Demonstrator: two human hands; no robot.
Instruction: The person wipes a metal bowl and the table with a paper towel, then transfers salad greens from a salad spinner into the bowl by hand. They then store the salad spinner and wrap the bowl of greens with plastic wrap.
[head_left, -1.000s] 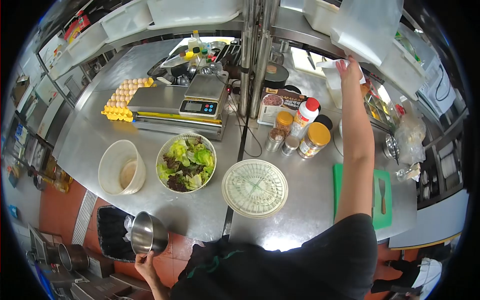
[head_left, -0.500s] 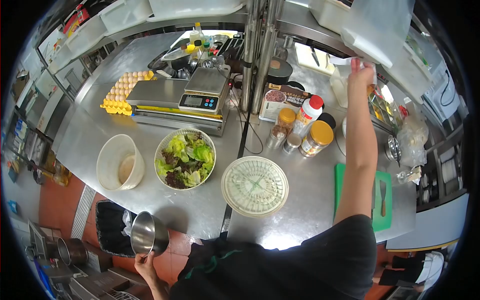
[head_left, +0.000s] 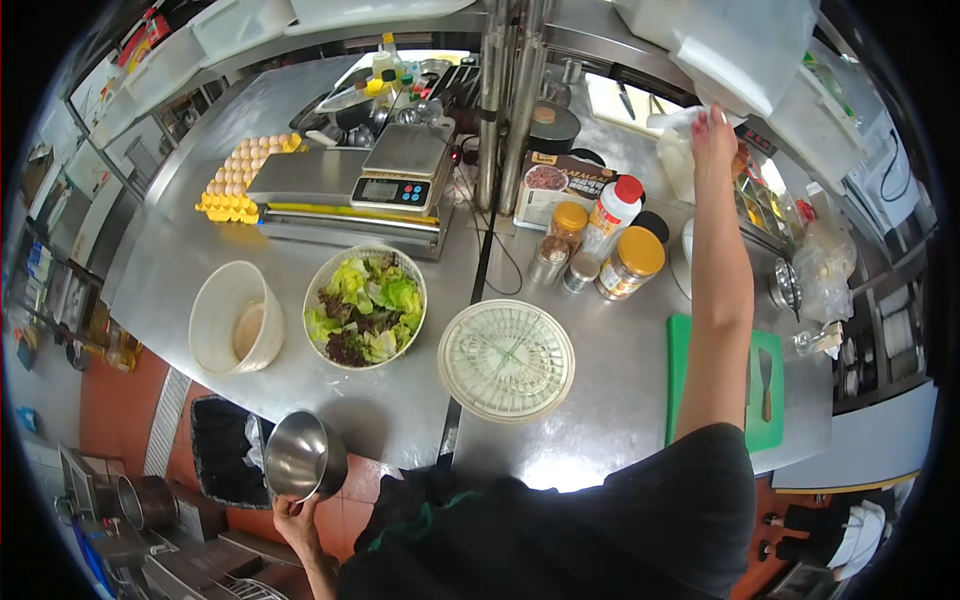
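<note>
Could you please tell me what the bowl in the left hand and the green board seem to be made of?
Shiny silver round bowl: metal, perhaps stainless steel; smooth, with bright reflections. Flat green rectangular board: probably plastic; fairly matte, evenly coloured, without visible wood grain.

Brightly lit, white glare on the steel counter (head_left: 610, 400), fisheye-curved edges, black corners

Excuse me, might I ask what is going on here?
A person's left hand holds a metal bowl by the near edge of the counter. Their right hand is stretched out at a white item; its grip is unclear. On the counter, leafy greens sit in a ribbed basket between a pale tub and a round disc.
</note>
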